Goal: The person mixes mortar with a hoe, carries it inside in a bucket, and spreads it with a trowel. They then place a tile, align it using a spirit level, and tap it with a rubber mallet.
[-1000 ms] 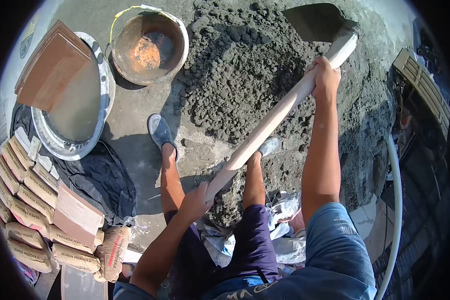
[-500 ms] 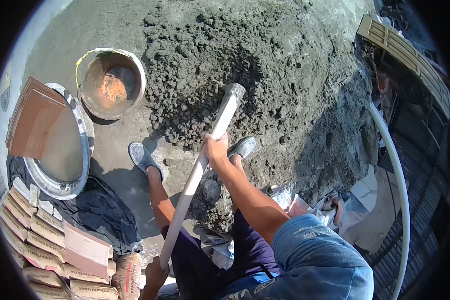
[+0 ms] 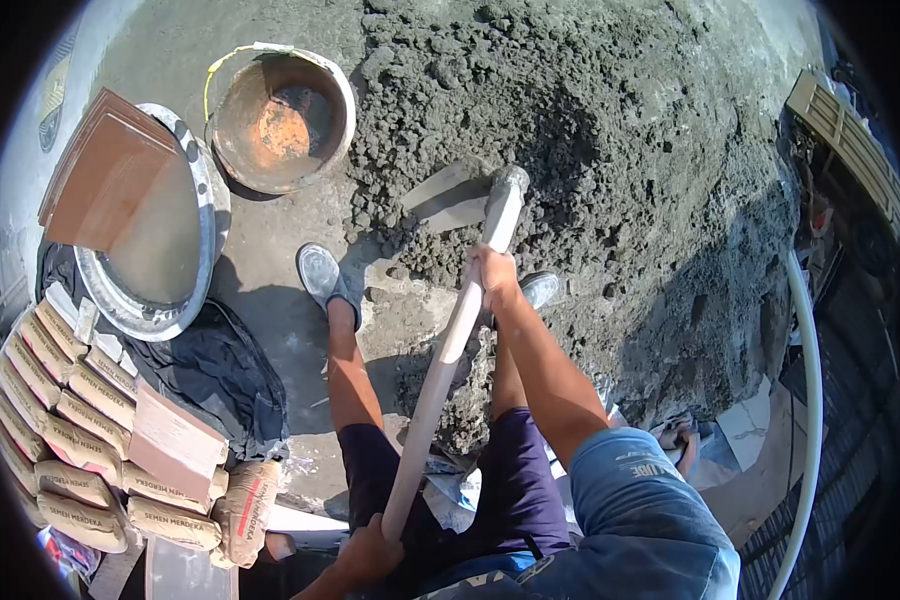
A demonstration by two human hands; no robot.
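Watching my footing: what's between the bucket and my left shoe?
Only bare concrete floor lies between the bucket and the left shoe, as the head view shows.

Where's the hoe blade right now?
Head view, upper centre: the hoe blade sits at the left edge of the mortar pile, right of the bucket, ahead of the left shoe.

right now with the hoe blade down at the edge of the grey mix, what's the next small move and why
Probably a short pull of the hoe blade back toward the shoes. It lies on the near edge of the grey mix, right hand and left hand both grip the hoe handle, and bare ground lies behind it.
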